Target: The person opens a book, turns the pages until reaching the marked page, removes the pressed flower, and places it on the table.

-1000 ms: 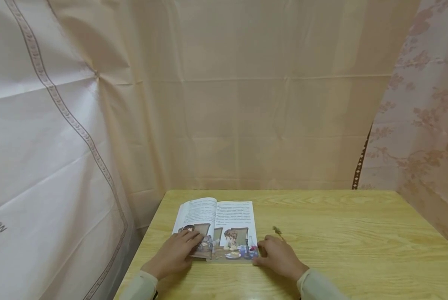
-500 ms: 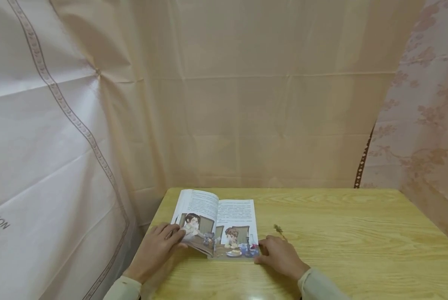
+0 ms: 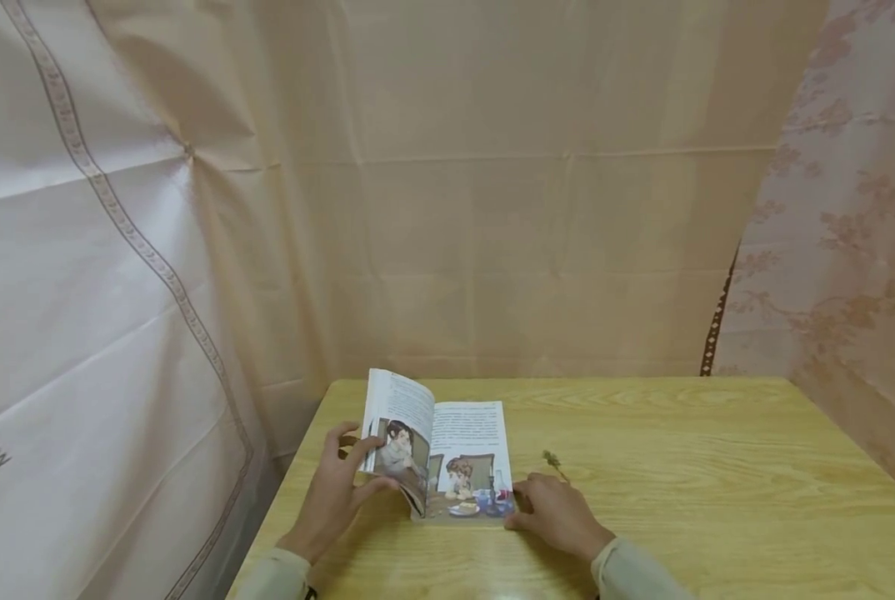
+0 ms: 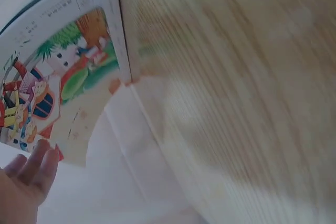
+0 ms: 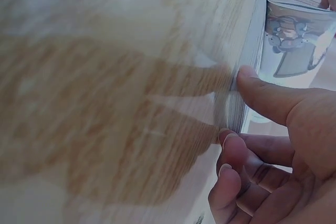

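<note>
An open book (image 3: 466, 429) with a picture spread lies on the wooden table, its right half flat and its left half raised at a slant. My left hand (image 3: 335, 487) holds that raised half at its outer edge, with the thumb by the lower edge. In the left wrist view, its fingers (image 4: 46, 163) touch the colourful outer cover (image 4: 63, 77) near a corner. At the lower right corner of the book, my right hand (image 3: 556, 508) pinches the edge. The right wrist view shows the thumb (image 5: 249, 80) on the page block's edge, fingers curled below.
A small green sprig (image 3: 552, 460) lies on the table (image 3: 680, 483) just beyond my right hand. Beige cloth (image 3: 492, 250) hangs behind the table, with pale patterned cloth at both sides.
My left hand first moved left from the left page to its outer edge, then came up and rightward, tilting the left half of the book more steeply. The right hand stays at its corner.
</note>
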Available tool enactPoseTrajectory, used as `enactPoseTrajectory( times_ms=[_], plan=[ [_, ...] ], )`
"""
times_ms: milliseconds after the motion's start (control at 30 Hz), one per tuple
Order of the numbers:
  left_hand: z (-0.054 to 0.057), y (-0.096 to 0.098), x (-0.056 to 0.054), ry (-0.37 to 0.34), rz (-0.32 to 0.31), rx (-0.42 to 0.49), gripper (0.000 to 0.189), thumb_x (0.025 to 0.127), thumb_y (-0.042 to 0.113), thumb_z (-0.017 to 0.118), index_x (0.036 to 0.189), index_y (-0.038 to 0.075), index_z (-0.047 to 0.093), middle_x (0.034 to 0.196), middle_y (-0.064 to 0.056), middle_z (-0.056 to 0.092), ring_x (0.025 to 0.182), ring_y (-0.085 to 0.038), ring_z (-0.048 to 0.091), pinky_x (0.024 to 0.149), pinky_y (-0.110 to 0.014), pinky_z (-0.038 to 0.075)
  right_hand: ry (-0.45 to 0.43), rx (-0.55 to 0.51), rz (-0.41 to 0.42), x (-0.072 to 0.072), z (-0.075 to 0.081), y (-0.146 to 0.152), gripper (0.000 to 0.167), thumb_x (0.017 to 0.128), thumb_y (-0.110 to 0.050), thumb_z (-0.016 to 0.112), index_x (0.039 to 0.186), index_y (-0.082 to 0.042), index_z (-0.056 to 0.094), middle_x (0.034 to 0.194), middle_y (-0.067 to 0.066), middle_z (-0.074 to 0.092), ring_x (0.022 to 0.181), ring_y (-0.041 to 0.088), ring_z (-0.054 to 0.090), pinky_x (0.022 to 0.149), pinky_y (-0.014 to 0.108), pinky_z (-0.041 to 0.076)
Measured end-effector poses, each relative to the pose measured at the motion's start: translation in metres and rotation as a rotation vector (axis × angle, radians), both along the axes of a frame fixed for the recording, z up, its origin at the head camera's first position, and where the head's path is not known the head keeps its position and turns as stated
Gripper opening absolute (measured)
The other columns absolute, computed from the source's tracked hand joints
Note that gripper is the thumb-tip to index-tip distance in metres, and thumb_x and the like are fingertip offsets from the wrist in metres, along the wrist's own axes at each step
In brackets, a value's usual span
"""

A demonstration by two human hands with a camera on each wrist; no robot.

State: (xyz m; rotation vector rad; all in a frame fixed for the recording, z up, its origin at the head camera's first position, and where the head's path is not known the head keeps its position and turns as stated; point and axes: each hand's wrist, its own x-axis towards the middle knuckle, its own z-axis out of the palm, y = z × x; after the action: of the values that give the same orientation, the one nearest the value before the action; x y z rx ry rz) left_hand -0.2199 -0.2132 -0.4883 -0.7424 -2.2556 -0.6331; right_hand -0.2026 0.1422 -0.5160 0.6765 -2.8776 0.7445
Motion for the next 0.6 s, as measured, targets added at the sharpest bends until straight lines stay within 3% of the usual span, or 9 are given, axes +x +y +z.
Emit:
enactPoseTrajectory(
  times_ms=[133, 233, 433, 500, 600],
  plan=[
    [0.0, 0.014, 0.001, -0.095, -0.031, 0.043, 0.063, 0.076, 0.034, 0.089, 0.131, 0.015, 0.063, 0.142, -0.019, 0.049, 0.114, -0.029, 0.063, 0.085, -0.041, 0.058, -0.005, -0.003, -0.004, 0.001, 0.001, 0.0, 0.035, 0.08, -0.039, 0.086, 0.095, -0.01, 0.074, 0.069, -0.006, 0.044, 0.06, 0.01, 0.037, 0.049, 0.027, 0.029],
    [0.003, 0.024, 0.001, -0.131, -0.075, 0.034, 0.065, 0.083, 0.033, 0.087, 0.138, 0.014, 0.059, 0.144, -0.013, 0.055, 0.125, -0.032, 0.061, 0.097, -0.047, 0.054, -0.013, -0.002, -0.007, 0.0, 0.001, -0.001, 0.034, 0.081, -0.039, 0.085, 0.095, -0.01, 0.074, 0.069, -0.007, 0.044, 0.059, 0.009, 0.037, 0.049, 0.027, 0.029],
    [0.009, 0.046, 0.001, -0.292, -0.113, 0.018, 0.089, 0.094, 0.026, 0.077, 0.165, 0.02, 0.023, 0.148, -0.015, 0.055, 0.123, -0.033, 0.063, 0.1, -0.048, 0.051, 0.005, 0.009, -0.014, -0.001, -0.002, 0.001, 0.044, 0.082, -0.04, 0.085, 0.108, -0.005, 0.077, 0.069, -0.008, 0.044, 0.059, 0.009, 0.037, 0.049, 0.027, 0.029],
    [0.008, 0.053, 0.0, -0.325, -0.143, -0.013, 0.085, 0.097, 0.023, 0.074, 0.164, 0.016, 0.023, 0.146, -0.018, 0.055, 0.121, -0.033, 0.064, 0.098, -0.047, 0.053, 0.01, 0.011, -0.017, 0.0, -0.002, 0.001, 0.052, 0.082, -0.041, 0.084, 0.116, -0.004, 0.076, 0.07, -0.008, 0.045, 0.06, 0.009, 0.038, 0.049, 0.027, 0.031],
    [0.006, 0.062, -0.001, -0.365, -0.192, -0.098, 0.07, 0.099, 0.018, 0.069, 0.16, 0.01, 0.035, 0.145, -0.018, 0.056, 0.124, -0.031, 0.062, 0.097, -0.044, 0.054, 0.013, 0.012, -0.023, 0.0, -0.002, 0.001, 0.055, 0.081, -0.043, 0.085, 0.118, -0.003, 0.075, 0.073, -0.008, 0.047, 0.062, 0.01, 0.04, 0.05, 0.028, 0.033]
  ],
)
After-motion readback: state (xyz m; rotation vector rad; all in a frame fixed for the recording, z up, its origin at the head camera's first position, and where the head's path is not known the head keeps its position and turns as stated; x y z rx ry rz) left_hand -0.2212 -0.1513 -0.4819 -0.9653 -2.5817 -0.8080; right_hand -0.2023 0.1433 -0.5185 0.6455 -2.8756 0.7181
